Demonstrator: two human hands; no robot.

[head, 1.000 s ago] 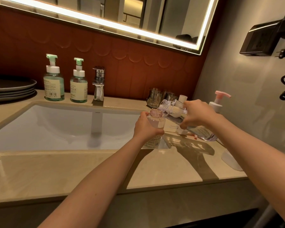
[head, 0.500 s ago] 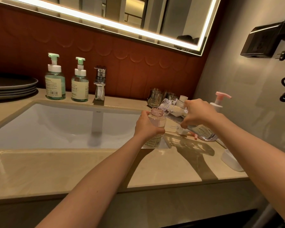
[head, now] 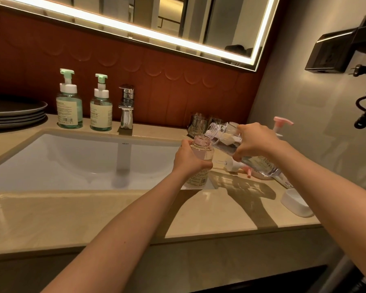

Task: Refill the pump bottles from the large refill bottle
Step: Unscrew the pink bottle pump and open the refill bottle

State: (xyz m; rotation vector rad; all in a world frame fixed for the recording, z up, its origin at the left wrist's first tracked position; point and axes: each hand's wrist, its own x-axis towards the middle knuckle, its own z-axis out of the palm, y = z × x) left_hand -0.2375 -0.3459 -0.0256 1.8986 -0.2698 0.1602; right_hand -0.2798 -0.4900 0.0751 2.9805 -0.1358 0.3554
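One green pump bottle (head: 101, 106) reads "PING"; sink (head: 72, 157) "HEGII".

A chrome faucet (head: 126, 106) is standing behind the white sink (head: 72, 161) sunk into the beige countertop (head: 51, 218). Dark plates (head: 15, 113) are lying stacked at far left, glass tumblers (head: 198, 124) are standing by the back wall, and a white dish (head: 296, 203) is resting near the right edge.

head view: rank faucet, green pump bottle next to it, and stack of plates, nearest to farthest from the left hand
From the left hand, gripping the open pump bottle:
1. faucet, behind the sink, middle.
2. green pump bottle, just left of the faucet.
3. stack of plates, far left of the counter.
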